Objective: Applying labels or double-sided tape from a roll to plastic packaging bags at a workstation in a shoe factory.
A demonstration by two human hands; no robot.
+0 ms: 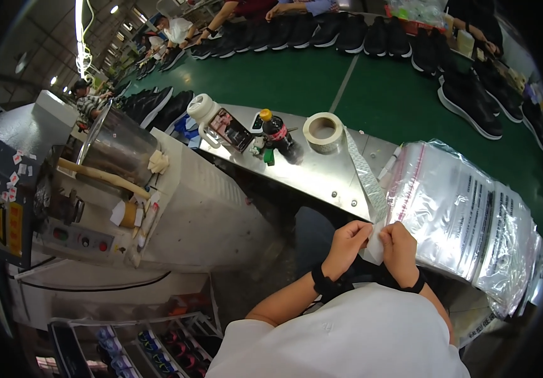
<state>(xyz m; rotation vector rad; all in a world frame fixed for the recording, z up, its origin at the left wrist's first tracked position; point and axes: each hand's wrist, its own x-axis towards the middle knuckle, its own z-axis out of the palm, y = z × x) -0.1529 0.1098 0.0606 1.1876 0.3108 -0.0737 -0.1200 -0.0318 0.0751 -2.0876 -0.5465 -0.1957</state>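
My left hand (348,244) and my right hand (400,249) are close together over my lap, both with fingers pinched. Between them a whitish end of a strip of labels (363,176) hangs down, and both hands seem to grip it. The strip runs from my hands across the metal plate to a label roll (323,132) lying on its side. Just right of my right hand lies a thick stack of clear plastic bags (441,201) with dark print. My fingertips hide the exact grip.
Left of the roll stand a dark drink bottle (277,135) with a yellow cap and a white jug (207,120) beside a phone (230,131). Black shoes (469,101) line the green conveyor belt (271,79). A grey machine (208,208) is at left. Other people work along the belt.
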